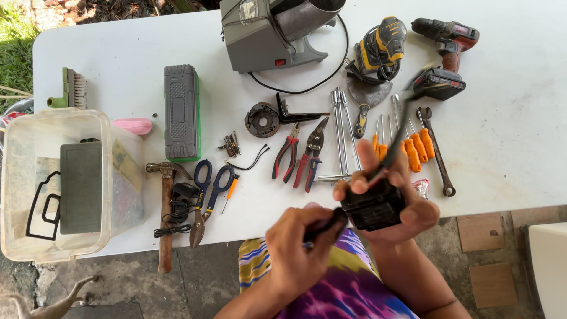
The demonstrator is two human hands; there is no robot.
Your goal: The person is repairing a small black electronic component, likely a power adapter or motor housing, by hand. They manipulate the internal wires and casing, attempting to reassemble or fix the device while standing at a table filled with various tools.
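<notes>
My right hand (407,204) grips a black boxy part (375,207) just off the table's near edge, above my lap. A thin dark rod or cable (397,139) rises from it toward the cordless drill (446,53). My left hand (295,251) is closed around a black tool handle (325,227) whose tip meets the left side of the black part. A colourful cloth (348,283) covers my lap below both hands.
The white table (520,136) holds orange-handled screwdrivers (416,147), a wrench (437,153), pliers and snips (301,156), scissors (207,189), a hammer (165,212), a sander (378,50), a grey machine (266,35), a grey-green case (182,112) and a clear plastic bin (59,183).
</notes>
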